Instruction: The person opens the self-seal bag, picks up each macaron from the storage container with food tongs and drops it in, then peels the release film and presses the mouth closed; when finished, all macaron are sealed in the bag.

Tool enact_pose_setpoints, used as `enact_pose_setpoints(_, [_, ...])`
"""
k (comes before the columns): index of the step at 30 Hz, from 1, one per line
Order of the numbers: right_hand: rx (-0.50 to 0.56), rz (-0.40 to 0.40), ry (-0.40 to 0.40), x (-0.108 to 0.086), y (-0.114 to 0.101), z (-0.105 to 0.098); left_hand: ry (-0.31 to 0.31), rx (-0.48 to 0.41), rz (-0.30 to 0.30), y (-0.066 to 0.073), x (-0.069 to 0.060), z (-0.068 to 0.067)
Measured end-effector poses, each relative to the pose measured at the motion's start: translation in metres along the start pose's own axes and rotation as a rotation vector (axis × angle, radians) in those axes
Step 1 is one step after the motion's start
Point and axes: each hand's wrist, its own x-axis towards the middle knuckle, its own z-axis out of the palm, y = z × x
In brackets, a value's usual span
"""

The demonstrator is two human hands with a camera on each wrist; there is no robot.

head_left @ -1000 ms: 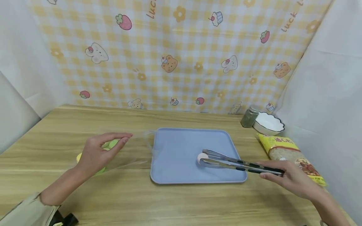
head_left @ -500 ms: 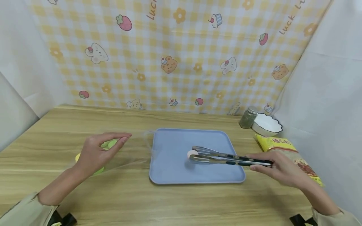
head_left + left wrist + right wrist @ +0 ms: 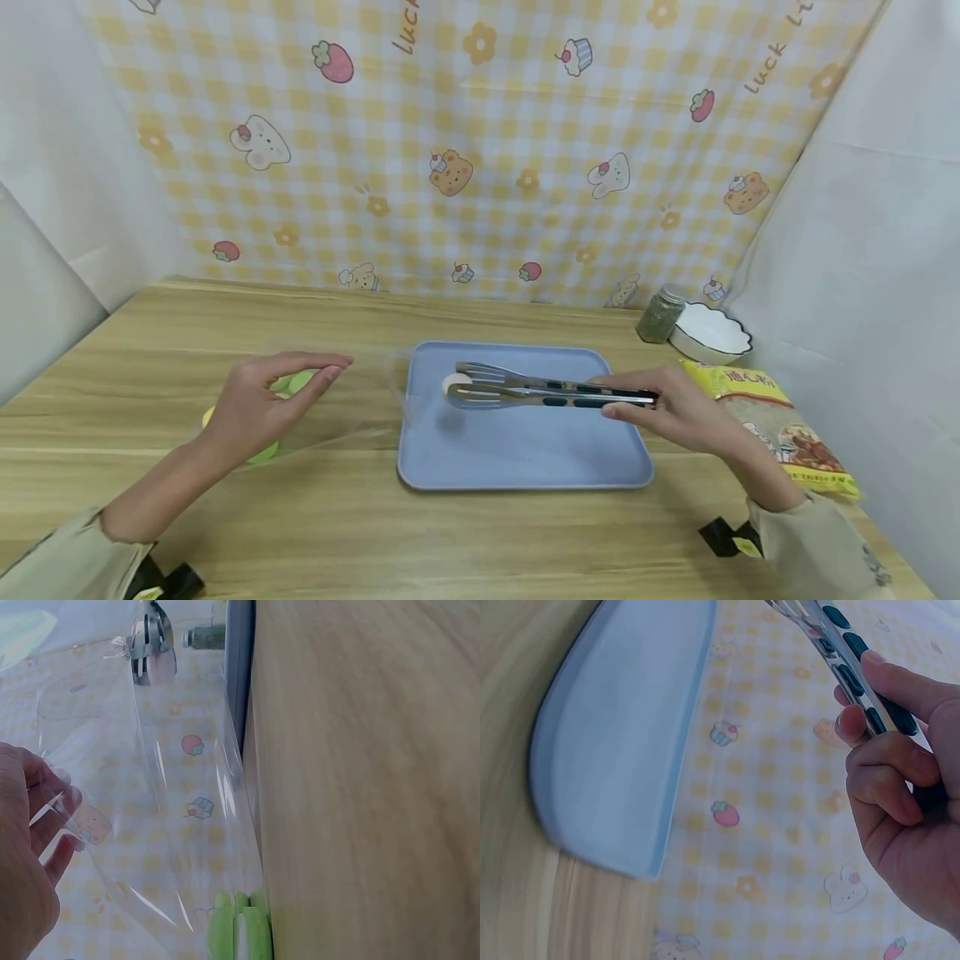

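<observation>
- At frame left, a clear plastic bag (image 3: 367, 400) is pinched by the left hand (image 3: 251, 408).
- At right, metal tongs (image 3: 557, 401) are gripped by the right hand (image 3: 671, 408).
- Mid-frame, a pale ball (image 3: 454, 382), tong-held above the tray (image 3: 517, 450), has been carried leftward.

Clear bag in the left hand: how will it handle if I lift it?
The clear bag is probably floppy, looking thin and creased. It may be slippery, given its glossy highlights. Lifted, it could sag toward the green pieces that appear to lie inside.
</observation>
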Motion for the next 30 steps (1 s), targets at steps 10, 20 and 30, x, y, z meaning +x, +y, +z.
enact_pose_setpoints(10, [-0.005,0.022,-0.06,0.033,-0.014,0.02,0.004,0.005,0.016,0.0,0.0,0.0])
enact_pose_setpoints(20, [0.092,-0.015,-0.081,0.054,-0.015,0.042,0.004,0.025,0.013,0.003,0.002,-0.004])
enact_pose_setpoints(30, [0.078,-0.03,-0.13,0.082,-0.026,0.061,-0.007,0.011,0.02,0.002,0.002,-0.004])
